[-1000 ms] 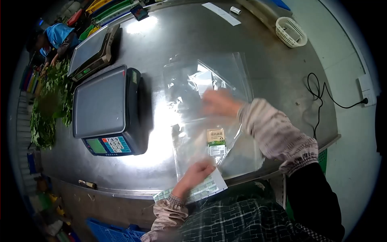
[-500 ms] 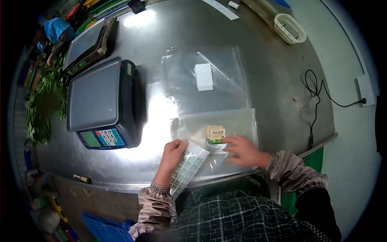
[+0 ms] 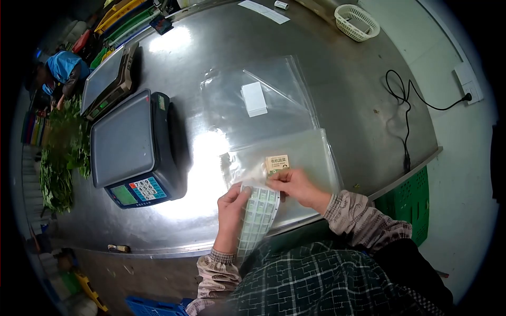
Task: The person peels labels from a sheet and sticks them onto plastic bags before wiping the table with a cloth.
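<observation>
My left hand (image 3: 232, 209) pinches the edge of a sheet of small pale-green stickers (image 3: 257, 215), which hangs down toward my apron. At the sheet's upper right corner, my right hand (image 3: 296, 185) is closed with thumb and finger together; whether a sticker is between them is too small to see. Just beyond that hand a cream and green printed label card (image 3: 277, 162) lies on clear plastic bags (image 3: 311, 150), its lower part hidden by my fingers. A stack of white cards (image 3: 254, 99) rests on the bags farther back.
On the left stand a digital scale (image 3: 126, 142) and a second scale (image 3: 108, 79), with leafy greens (image 3: 60, 152) beyond them. A white basket (image 3: 357, 23) and a black cable (image 3: 407, 105) are on the right. A co-worker in blue (image 3: 66, 68) is at far left.
My right hand has left the label card and moved left to the sticker sheet's top corner. The sheet has turned more upright in my left hand. The whole view has shifted slightly.
</observation>
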Action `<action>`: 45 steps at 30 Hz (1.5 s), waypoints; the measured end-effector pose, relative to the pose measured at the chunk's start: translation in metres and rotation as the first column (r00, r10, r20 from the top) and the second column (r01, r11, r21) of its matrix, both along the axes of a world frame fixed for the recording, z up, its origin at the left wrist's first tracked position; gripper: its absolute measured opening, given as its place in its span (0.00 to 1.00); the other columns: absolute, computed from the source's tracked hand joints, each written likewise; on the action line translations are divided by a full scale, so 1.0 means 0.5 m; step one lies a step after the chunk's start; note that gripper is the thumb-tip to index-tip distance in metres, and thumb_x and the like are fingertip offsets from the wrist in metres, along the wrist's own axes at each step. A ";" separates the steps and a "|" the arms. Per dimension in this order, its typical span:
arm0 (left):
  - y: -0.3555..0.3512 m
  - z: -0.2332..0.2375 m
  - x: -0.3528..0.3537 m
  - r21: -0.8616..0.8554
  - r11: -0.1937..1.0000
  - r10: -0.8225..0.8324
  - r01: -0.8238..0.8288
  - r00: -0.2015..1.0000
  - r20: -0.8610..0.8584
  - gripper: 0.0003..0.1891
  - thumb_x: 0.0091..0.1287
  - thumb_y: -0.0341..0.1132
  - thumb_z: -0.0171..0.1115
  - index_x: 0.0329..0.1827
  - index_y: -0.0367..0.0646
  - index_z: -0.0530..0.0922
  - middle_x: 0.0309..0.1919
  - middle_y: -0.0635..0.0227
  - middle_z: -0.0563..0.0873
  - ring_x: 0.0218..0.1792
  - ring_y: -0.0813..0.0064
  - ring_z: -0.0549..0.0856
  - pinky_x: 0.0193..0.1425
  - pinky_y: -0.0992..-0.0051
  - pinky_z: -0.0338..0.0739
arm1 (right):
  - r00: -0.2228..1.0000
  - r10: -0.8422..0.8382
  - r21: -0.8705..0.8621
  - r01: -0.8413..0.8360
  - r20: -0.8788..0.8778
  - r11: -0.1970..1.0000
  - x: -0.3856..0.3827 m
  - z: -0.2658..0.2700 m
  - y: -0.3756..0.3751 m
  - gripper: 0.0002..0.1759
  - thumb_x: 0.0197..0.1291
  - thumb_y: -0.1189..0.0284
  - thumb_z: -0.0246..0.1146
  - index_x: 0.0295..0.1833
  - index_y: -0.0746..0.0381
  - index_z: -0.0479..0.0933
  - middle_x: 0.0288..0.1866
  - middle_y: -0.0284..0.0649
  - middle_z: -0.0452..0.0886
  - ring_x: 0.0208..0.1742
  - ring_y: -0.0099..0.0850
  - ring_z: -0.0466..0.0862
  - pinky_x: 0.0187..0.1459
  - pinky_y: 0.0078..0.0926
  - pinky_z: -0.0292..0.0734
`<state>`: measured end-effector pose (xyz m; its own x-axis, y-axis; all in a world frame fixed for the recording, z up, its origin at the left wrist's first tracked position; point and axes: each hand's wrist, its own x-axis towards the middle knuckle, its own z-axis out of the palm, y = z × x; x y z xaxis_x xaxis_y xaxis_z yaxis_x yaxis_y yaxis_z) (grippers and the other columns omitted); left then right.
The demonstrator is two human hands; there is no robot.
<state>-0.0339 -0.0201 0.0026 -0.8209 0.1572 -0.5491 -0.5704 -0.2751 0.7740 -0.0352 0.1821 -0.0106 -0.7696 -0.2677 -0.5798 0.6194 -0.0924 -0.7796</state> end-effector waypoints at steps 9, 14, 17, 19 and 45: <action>0.005 0.012 0.006 -0.094 0.995 -0.033 0.014 0.979 -0.201 0.04 0.63 0.23 0.64 0.36 0.32 0.85 0.44 0.65 0.85 0.45 0.78 0.81 0.51 0.79 0.75 | 0.948 0.115 0.157 -0.071 -0.297 0.985 0.058 -0.019 -0.009 0.07 0.58 0.77 0.68 0.41 0.66 0.79 0.35 0.29 0.81 0.36 0.18 0.78 0.43 0.17 0.75; -0.010 -0.002 0.000 -0.087 0.988 -0.144 0.131 0.974 -0.174 0.04 0.60 0.20 0.66 0.37 0.33 0.85 0.39 0.68 0.85 0.38 0.81 0.82 0.45 0.82 0.76 | 0.972 -0.029 -0.016 0.026 -0.232 1.000 0.051 0.014 0.005 0.05 0.59 0.78 0.67 0.39 0.67 0.79 0.34 0.31 0.81 0.38 0.17 0.79 0.43 0.16 0.76; -0.016 0.003 0.002 -0.120 0.975 -0.203 0.187 0.970 -0.135 0.05 0.60 0.21 0.66 0.38 0.33 0.85 0.35 0.71 0.85 0.37 0.82 0.82 0.43 0.82 0.76 | 0.981 0.067 0.094 -0.050 -0.184 0.994 0.053 0.008 0.010 0.05 0.60 0.78 0.67 0.40 0.67 0.79 0.34 0.32 0.81 0.38 0.17 0.79 0.44 0.16 0.76; -0.019 0.009 0.001 -0.186 0.962 -0.238 0.200 0.949 -0.208 0.05 0.60 0.21 0.66 0.38 0.33 0.85 0.35 0.70 0.85 0.37 0.82 0.82 0.43 0.82 0.75 | 0.980 0.115 0.110 -0.098 -0.160 0.989 0.052 0.024 0.010 0.06 0.60 0.77 0.67 0.40 0.68 0.79 0.34 0.32 0.81 0.38 0.17 0.79 0.44 0.17 0.76; 0.002 -0.013 0.012 -0.485 0.817 -0.481 0.313 0.834 -0.271 0.09 0.60 0.30 0.70 0.28 0.32 0.81 0.17 0.68 0.79 0.22 0.85 0.73 0.25 0.78 0.69 | 0.897 0.230 0.285 -0.124 -0.377 0.950 0.012 0.053 -0.007 0.06 0.59 0.76 0.66 0.39 0.67 0.79 0.32 0.35 0.82 0.35 0.19 0.79 0.38 0.20 0.75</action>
<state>-0.0278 -0.0190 -0.0039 -0.8848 0.3475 -0.3104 -0.2103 0.2965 0.9316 -0.0289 0.1787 0.0159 -0.9030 -0.3103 -0.2970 0.2365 0.2181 -0.9469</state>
